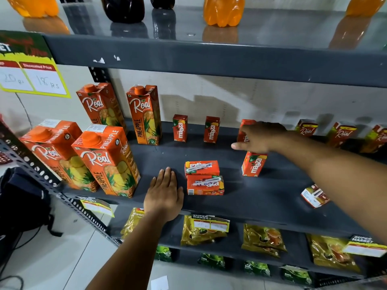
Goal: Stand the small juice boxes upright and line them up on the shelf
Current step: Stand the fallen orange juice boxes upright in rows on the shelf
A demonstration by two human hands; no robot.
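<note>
Right hand (259, 137) grip clamps an upright back-row juice box (246, 130); left hand (165, 191) lies flat.

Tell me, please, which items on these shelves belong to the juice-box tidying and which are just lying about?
Job: two flat Maaza boxes; fallen box; upright Maaza boxes; box under right hand.

Not job: tall Real cartons; soda bottles; snack packets; price tag.

Four tall pineapple cartons (144, 114) stand at centre left, orange bottles (223, 10) and dark bottles (125, 8) line the top edge, a yellow price sign (33, 77) hangs upper left, and golden snack packets (262, 239) fill the lower right.
</note>
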